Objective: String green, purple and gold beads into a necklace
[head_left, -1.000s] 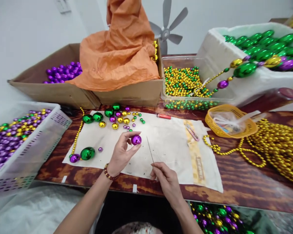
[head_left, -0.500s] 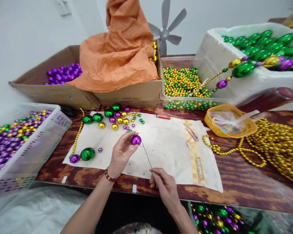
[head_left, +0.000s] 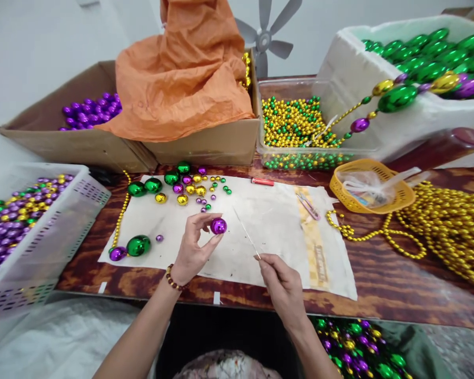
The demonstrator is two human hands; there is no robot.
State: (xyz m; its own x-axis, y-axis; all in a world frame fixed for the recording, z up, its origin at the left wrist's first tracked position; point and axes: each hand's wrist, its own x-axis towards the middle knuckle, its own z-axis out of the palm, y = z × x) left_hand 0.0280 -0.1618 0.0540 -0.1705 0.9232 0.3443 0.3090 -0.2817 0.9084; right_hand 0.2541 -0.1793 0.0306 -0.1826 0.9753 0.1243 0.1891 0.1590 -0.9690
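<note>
Between the thumb and fingers of my left hand [head_left: 195, 245] is a shiny purple bead [head_left: 218, 226], held above the white cloth [head_left: 276, 231]. My right hand [head_left: 282, 284] pinches the lower end of a long thin needle [head_left: 246, 231]; its tip points up and left, a little apart from the bead. Loose green, gold and purple beads [head_left: 182, 199] of several sizes lie on the cloth beyond my left hand. At the cloth's left edge a strand of small gold beads [head_left: 122, 221] runs down to a purple bead [head_left: 117, 253] and a large green bead [head_left: 138, 245].
A red lighter [head_left: 263, 181] and small thread snips [head_left: 308, 206] lie on the cloth. A yellow basket [head_left: 334, 184] and gold bead strands [head_left: 450, 226] are at right. Behind stand cardboard boxes [head_left: 205, 147], a clear bin [head_left: 260, 142] and a foam box [head_left: 339, 79]. A white crate [head_left: 79, 195] is at left.
My right hand has moved to the right, drawing the needle tip farther from the purple bead. The left hand keeps hold of the bead. The whole view has shifted slightly.
</note>
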